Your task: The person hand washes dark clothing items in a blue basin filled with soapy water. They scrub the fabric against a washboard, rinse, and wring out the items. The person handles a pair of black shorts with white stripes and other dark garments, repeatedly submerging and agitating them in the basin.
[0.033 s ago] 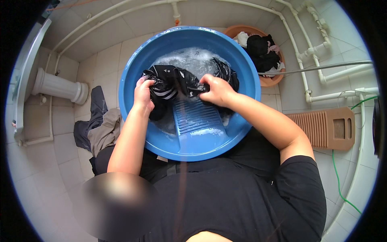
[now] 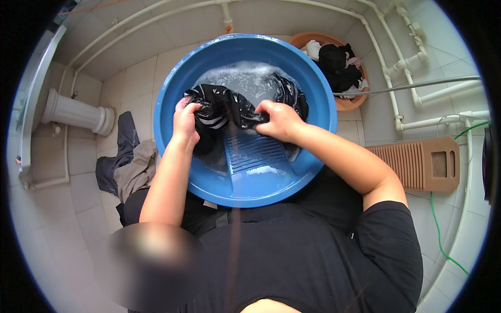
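Note:
A wet black garment with white stripes (image 2: 239, 106) stretches between my two hands over a round blue washtub (image 2: 169, 104). My left hand (image 2: 186, 121) is closed on its bunched left end, beside the striped part. The other end is gripped in my right hand (image 2: 280, 120), fingers pinched on the cloth. Below the garment, the tub's built-in ribbed washboard (image 2: 255, 154) slopes toward me. Foamy water (image 2: 245, 75) lies in the tub, and more dark cloth (image 2: 290, 96) soaks at its right side.
An orange-brown basin (image 2: 360, 101) of clothes stands behind the tub on the right. A brown washboard (image 2: 409, 164) lies to the right near a green hose (image 2: 437, 229). Dark and grey-brown clothes (image 2: 133, 156) rest on the floor at left, near a white pedestal (image 2: 78, 112).
My right hand has shifted slightly down and toward me with the cloth. Between my hands the garment looks more gathered. The left hand stays in place.

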Demonstrator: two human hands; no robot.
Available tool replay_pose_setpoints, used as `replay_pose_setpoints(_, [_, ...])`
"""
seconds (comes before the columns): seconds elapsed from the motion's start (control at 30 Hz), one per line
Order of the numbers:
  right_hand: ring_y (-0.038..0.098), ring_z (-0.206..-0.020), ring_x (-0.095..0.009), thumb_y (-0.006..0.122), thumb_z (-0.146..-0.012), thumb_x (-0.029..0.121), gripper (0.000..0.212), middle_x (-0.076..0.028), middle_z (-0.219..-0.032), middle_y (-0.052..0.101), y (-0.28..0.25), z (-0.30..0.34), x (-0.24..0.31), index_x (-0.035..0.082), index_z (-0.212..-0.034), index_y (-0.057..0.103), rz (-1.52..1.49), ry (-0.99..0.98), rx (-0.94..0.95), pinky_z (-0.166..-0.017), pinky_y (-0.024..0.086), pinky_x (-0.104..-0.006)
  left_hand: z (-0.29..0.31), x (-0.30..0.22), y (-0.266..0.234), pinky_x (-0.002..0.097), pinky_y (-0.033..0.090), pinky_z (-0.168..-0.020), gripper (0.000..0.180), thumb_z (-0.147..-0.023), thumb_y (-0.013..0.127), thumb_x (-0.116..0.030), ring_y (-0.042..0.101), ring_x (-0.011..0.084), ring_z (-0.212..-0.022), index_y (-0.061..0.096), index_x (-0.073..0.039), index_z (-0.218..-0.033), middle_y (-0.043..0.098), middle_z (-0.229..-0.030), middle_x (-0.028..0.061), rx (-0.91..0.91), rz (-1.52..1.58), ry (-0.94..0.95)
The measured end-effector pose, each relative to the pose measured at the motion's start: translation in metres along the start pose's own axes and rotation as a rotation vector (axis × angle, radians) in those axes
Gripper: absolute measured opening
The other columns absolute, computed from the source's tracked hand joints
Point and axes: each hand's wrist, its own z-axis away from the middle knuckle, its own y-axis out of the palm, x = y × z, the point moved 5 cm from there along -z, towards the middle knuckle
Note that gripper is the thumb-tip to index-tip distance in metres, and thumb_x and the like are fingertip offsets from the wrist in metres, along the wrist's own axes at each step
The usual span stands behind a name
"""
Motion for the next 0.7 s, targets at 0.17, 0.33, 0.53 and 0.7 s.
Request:
replay_pose_setpoints(0.17, [0.057, -0.083, -0.03, 0.07, -0.063, 0.027, 0.023, -0.009, -0.079, 0.062, 0.022, 0.03, 0.057, 0.011, -0.079, 0.063, 0.081, -0.469, 0.001, -0.075, 0.045, -0.0404, 0.057, -0.027, 0.05, 0.0317, 0.043, -0.087, 0.052, -0.068, 0.053, -0.005, 0.056, 0.0229, -0.096, 0.044, -0.004, -0.119, 0.056, -0.104, 0.0138, 0.259, -0.627, 0.517])
replay_pose_setpoints(0.33, [0.054, -0.079, -0.022, 0.072, -0.062, 0.039, 0.031, -0.002, -0.077, 0.056, 0.027, 0.047, 0.053, 0.013, -0.071, 0.058, 0.369, -0.861, -0.228, -0.07, 0.041, -0.0333, 0.079, 0.001, 0.081, 0.0391, 0.038, -0.094, 0.042, -0.074, 0.043, -0.012, 0.048, 0.0346, -0.109, 0.051, -0.003, -0.115, 0.052, -0.115, 0.0206, 0.729, -1.283, 0.337])
replay_pose_setpoints(0.53, [0.039, -0.12, -0.037, 0.065, -0.063, 0.063, 0.089, -0.019, -0.128, 0.043, 0.031, 0.002, 0.004, 0.01, -0.13, 0.04, 0.26, -0.455, -0.146, -0.101, 0.032, -0.0439, 0.064, 0.033, 0.078, 0.04, 0.038, -0.09, 0.027, -0.071, 0.056, -0.014, 0.048, 0.032, -0.106, 0.061, -0.002, -0.095, 0.054, -0.104, 0.0148, 0.912, -1.49, 0.57])
replay_pose_setpoints(0.7, [0.052, -0.105, -0.031, 0.057, -0.078, 0.049, 0.056, -0.013, -0.118, 0.051, 0.04, 0.018, 0.001, 0.01, -0.119, 0.051, 0.195, 0.019, -0.055, -0.089, 0.043, -0.0383, 0.068, 0.031, 0.048, 0.0347, 0.038, -0.095, 0.033, -0.085, 0.052, -0.017, 0.05, 0.0264, -0.11, 0.05, -0.004, -0.115, 0.048, -0.119, 0.0171, 0.548, -0.486, 0.289])
